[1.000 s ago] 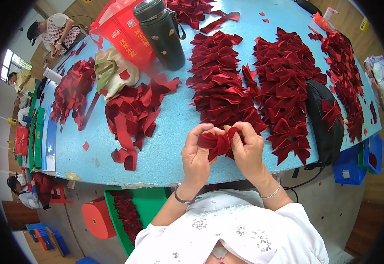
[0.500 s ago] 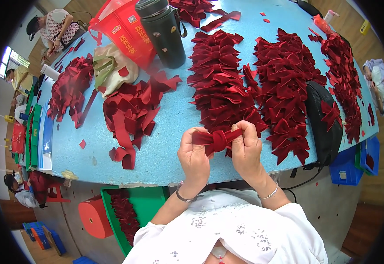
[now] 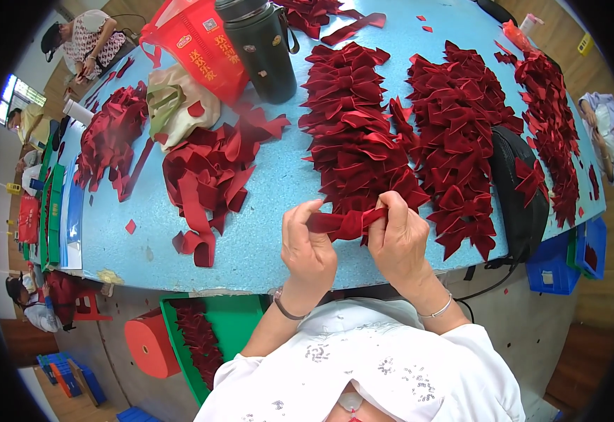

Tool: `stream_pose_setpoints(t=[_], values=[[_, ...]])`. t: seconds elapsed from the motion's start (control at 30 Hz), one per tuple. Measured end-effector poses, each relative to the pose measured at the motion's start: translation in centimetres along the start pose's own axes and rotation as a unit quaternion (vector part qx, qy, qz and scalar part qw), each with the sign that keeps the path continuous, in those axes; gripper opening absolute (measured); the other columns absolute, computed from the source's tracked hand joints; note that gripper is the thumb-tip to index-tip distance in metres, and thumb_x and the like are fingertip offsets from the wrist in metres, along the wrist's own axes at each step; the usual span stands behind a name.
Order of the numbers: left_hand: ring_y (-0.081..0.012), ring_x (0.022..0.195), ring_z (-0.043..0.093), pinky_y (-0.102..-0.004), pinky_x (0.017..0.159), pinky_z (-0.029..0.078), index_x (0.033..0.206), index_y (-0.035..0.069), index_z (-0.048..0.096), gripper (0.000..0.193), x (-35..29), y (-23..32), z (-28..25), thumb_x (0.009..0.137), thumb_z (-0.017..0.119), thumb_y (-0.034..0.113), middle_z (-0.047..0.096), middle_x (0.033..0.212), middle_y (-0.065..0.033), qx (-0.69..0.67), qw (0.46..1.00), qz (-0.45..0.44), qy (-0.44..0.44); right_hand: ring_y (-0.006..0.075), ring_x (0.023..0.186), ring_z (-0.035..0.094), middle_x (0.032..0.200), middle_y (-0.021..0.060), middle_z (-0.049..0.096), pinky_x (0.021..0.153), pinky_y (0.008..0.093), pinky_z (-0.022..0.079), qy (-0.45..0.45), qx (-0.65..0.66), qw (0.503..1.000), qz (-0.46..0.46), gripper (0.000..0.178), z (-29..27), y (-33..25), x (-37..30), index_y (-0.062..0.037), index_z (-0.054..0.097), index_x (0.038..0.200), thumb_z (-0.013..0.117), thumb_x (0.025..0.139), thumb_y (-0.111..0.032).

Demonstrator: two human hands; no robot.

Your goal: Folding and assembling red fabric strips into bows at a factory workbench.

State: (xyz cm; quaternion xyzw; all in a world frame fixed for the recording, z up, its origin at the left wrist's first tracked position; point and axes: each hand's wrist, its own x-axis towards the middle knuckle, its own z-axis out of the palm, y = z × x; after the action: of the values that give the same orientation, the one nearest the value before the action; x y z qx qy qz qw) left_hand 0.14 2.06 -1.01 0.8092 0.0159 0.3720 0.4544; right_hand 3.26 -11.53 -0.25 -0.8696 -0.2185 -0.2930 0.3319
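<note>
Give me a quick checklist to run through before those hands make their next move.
1. Left hand holding one end of the red bow: ok.
2. Right hand pinching its other end: ok.
3. Bow's knot tight enough: cannot tell by sight.
4. Dark flask standing upright: ok.
5. Loose ribbons sorted neatly: not ok, heaped together.
6. Black bag free of bows: not ok, one lies on it.

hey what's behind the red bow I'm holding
Beyond the bow, a pile of dark red bows lies on the blue table. The bow, your left hand and right hand cover part of the pile's near end; what's there can't be seen.
</note>
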Motion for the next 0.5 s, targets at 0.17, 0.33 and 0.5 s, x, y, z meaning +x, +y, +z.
stream_pose_setpoints(t=[0.17,0.33,0.5], values=[[-0.0199,0.083,0.058,-0.0293,0.069,0.048,0.109,0.0,0.056,0.023,0.3,0.2,-0.4,0.087,0.049,-0.002,0.06,0.093,-0.0119,-0.036,0.996,-0.025,-0.076,0.0167,0.053,0.056,0.067,0.0079,0.059,0.048,0.0274,0.043,0.007,0.056,0.998,0.026,0.017,-0.2,0.5,0.1,0.0,0.052,0.096,0.061,0.082,-0.001],[-0.0125,0.063,0.053,-0.024,0.053,0.042,0.113,-0.001,0.056,0.027,1.5,0.8,-1.6,0.089,0.045,-0.002,0.06,0.091,-0.0067,-0.298,0.883,-0.262,-0.25,0.0083,0.053,0.05,0.063,0.0043,0.057,0.046,0.0237,0.039,-0.034,0.25,0.952,0.172,0.015,-0.1,0.3,0.6,-0.0007,0.057,0.084,0.063,0.087,-0.014],[-0.0044,0.048,0.039,-0.0199,0.042,0.029,0.113,0.0,0.057,0.027,1.9,0.8,-2.0,0.091,0.041,0.0,0.058,0.084,-0.0021,-0.431,0.769,-0.375,-0.285,0.0061,0.052,0.045,0.059,0.0038,0.055,0.045,0.0232,0.035,-0.053,0.272,0.941,0.197,0.024,0.2,0.2,0.7,-0.0002,0.056,0.072,0.061,0.089,-0.017]])
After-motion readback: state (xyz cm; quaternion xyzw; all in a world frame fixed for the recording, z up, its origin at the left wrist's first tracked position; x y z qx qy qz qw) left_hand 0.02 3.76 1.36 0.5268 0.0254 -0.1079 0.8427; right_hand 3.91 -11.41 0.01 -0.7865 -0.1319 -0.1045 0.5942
